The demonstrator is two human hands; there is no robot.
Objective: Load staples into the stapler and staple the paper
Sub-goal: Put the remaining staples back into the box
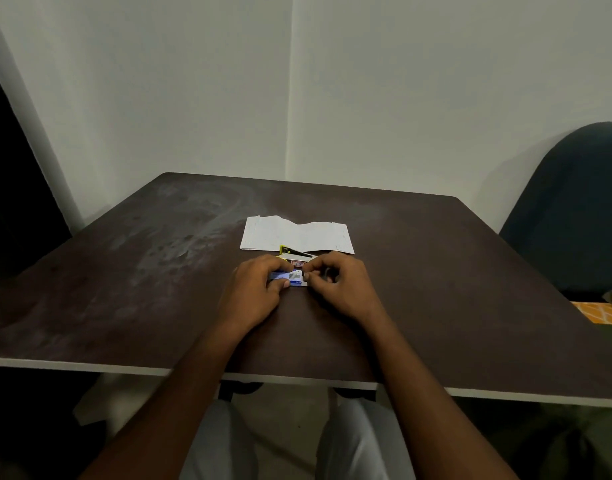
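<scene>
Left hand (259, 289) and right hand (339, 289) pinch a small blue staple box (290, 278) on the tabletop (436, 289); its contents are hidden.

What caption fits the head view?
Both hands hold a staple box near stapler and paper.

The person is wearing light grey trousers (353, 441). Both arms are showing bare, with no sleeves in sight. The left hand (254, 294) and right hand (342, 285) are wearing no rings, watch or gloves.
</scene>
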